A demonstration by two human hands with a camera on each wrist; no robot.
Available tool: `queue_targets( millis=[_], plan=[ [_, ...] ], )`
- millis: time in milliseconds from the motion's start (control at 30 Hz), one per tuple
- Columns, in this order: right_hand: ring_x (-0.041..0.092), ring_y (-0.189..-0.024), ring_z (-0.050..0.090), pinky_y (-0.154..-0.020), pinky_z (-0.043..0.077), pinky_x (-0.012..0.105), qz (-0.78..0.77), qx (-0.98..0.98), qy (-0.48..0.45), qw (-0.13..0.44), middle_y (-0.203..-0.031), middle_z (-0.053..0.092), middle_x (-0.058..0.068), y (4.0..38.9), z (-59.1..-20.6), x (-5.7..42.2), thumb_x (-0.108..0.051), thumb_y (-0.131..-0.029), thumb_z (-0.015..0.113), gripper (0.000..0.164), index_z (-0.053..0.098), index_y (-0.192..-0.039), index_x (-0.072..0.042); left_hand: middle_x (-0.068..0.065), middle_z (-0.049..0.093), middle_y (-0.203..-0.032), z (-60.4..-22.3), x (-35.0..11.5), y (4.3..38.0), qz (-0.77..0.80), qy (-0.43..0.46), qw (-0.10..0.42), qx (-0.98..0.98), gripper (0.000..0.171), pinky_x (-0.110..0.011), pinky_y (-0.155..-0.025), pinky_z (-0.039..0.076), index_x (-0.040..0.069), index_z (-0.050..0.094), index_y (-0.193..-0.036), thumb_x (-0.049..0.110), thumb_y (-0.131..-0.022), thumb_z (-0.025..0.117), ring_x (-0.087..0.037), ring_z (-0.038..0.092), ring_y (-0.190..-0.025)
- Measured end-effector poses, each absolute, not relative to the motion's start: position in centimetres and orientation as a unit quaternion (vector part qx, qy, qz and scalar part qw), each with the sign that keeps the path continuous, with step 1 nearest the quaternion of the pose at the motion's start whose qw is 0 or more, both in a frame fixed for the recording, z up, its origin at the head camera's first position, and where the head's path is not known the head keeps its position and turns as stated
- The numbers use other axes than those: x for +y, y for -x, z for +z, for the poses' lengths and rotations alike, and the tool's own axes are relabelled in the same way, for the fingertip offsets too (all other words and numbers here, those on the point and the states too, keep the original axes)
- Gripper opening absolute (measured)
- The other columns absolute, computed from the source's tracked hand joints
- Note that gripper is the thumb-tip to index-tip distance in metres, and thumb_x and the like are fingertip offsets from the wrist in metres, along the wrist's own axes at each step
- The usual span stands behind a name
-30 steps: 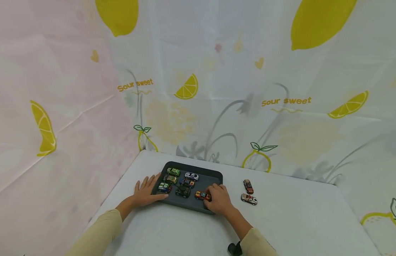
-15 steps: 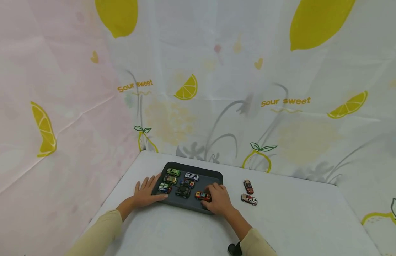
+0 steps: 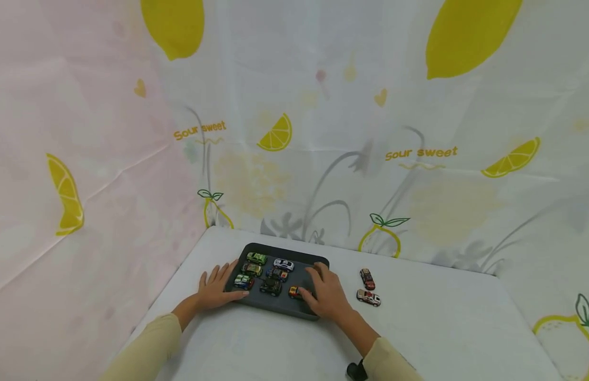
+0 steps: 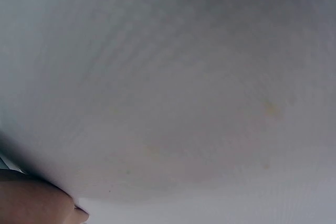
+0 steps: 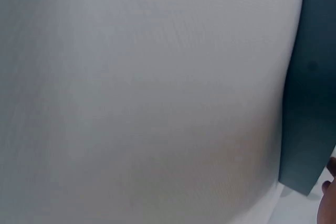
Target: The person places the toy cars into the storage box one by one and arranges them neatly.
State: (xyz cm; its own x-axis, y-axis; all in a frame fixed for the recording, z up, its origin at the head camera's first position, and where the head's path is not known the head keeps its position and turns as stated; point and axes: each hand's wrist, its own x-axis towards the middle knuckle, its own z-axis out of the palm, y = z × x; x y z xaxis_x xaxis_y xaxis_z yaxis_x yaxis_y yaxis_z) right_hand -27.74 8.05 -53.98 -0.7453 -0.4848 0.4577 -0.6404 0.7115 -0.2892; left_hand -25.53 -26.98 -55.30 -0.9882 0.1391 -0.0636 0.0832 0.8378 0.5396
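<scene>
My left hand (image 3: 212, 291) lies with straight, spread fingers against the left side of a dark grey tray (image 3: 300, 272), its thumb over the front left corner. Above the tray's right part is my right hand (image 3: 330, 296), fingers and thumb spread apart. It partly covers a red and orange toy car (image 3: 294, 292); whether the thumb touches it I cannot tell. In rows on the tray stand several other toy cars, among them a green one (image 3: 257, 258), a white one (image 3: 283, 264) and a black one (image 3: 270, 287). The left wrist view catches only part of the left hand (image 4: 34, 203).
Right of the tray, a dark red toy car (image 3: 367, 279) and a white and red toy car (image 3: 368, 297) sit on the white table (image 3: 432, 323). Lemon-printed cloth (image 3: 323, 159) hangs behind. A small black object (image 3: 356, 370) lies by the right sleeve.
My right hand's fingers have spread and lifted away from the red and orange car, which stays on the tray. The left hand has kept its place.
</scene>
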Motion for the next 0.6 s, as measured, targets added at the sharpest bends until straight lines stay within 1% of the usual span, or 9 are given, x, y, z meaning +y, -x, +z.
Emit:
queue_targets(
  millis=[67,100,133,267,300,467,600],
  plan=[
    [0.041,-0.126,0.052,-0.102,0.042,0.06,0.217,-0.907,-0.308,0.19,-0.149,0.038,0.023,27.9,-53.8,8.6,-0.043,-0.095,0.062,0.061,0.046,-0.145,-0.012,-0.023,0.011,-0.164,-55.0,-26.8,25.3,0.283,-0.059,0.053,0.956,0.106,-0.069,-0.112,-0.012,0.028,0.006,-0.16,0.075,-0.081,0.058,-0.05,0.001,-0.149],
    [0.042,-0.129,0.049,-0.104,0.039,0.061,0.22,-0.907,-0.304,0.19,-0.152,0.034,0.023,27.9,-53.7,9.0,-0.044,-0.095,0.062,0.064,0.043,-0.148,-0.013,-0.025,0.012,-0.163,-54.9,-26.8,25.3,0.286,-0.06,0.053,0.955,0.106,-0.07,-0.111,-0.011,0.027,0.007,-0.16,0.075,-0.081,0.059,-0.051,0.001,-0.149],
    [0.043,-0.132,0.046,-0.106,0.037,0.062,0.222,-0.91,-0.298,0.185,-0.156,0.03,0.022,27.9,-53.5,9.3,-0.046,-0.095,0.061,0.067,0.04,-0.151,-0.016,-0.024,0.012,-0.164,-54.8,-26.7,25.2,0.281,-0.057,0.055,0.956,0.107,-0.069,-0.112,-0.011,0.028,0.006,-0.16,0.076,-0.08,0.058,-0.049,0.001,-0.15],
    [0.045,-0.135,0.041,-0.108,0.032,0.064,0.207,-0.921,-0.276,0.18,-0.163,0.017,0.02,28.0,-52.9,11.1,-0.05,-0.095,0.058,0.072,0.032,-0.156,-0.021,-0.027,0.012,-0.162,-54.6,-26.7,25.1,0.28,-0.055,0.054,0.957,0.107,-0.07,-0.111,-0.01,0.026,0.008,-0.16,0.074,-0.08,0.06,-0.052,0.002,-0.148],
    [0.046,-0.135,0.04,-0.108,0.031,0.064,0.198,-0.924,-0.272,0.182,-0.163,0.016,0.02,28.1,-52.8,11.6,-0.051,-0.095,0.057,0.072,0.032,-0.156,-0.021,-0.029,0.012,-0.162,-54.7,-26.7,25.2,0.282,-0.056,0.054,0.956,0.107,-0.071,-0.111,-0.01,0.025,0.008,-0.16,0.073,-0.08,0.061,-0.053,0.002,-0.148],
    [0.046,-0.133,0.039,-0.107,0.031,0.063,0.151,-0.932,-0.263,0.201,-0.161,0.017,0.024,28.4,-52.9,14.3,-0.051,-0.093,0.059,0.074,0.033,-0.155,-0.018,-0.025,0.009,-0.164,-55.1,-26.8,25.4,0.277,-0.055,0.062,0.957,0.106,-0.069,-0.112,-0.011,0.027,0.005,-0.16,0.074,-0.081,0.058,-0.05,0.0,-0.149],
    [0.046,-0.135,0.038,-0.112,0.026,0.06,0.13,-0.946,-0.237,0.179,-0.162,0.013,0.025,28.8,-52.8,16.5,-0.051,-0.092,0.059,0.075,0.034,-0.155,-0.019,-0.022,0.009,-0.165,-55.6,-27.1,25.9,0.276,-0.052,0.061,0.958,0.107,-0.069,-0.112,-0.012,0.028,0.004,-0.16,0.074,-0.081,0.059,-0.048,-0.001,-0.15]
  ],
)
